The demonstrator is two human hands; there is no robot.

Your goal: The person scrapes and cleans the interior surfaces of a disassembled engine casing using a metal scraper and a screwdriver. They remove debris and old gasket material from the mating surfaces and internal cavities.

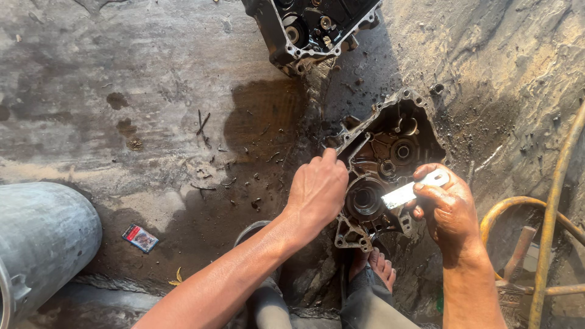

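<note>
My left hand (317, 189) grips the engine case (384, 164); my right hand (448, 207) pinches a flat scraper (407, 192); yellow hose (548, 207) lies alongside.

Grimy, open-faced engine crankcase half (381, 164) tilted on oily concrete; flat pale metal scraper (409, 191) across its rim

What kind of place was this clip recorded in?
Probably a rough repair workshop floor. The left hand steadies a greasy grey metal engine casing half on oil-stained concrete floor, the right hand holds a flat silver metal blade, and another black engine casing lies beyond.
</note>
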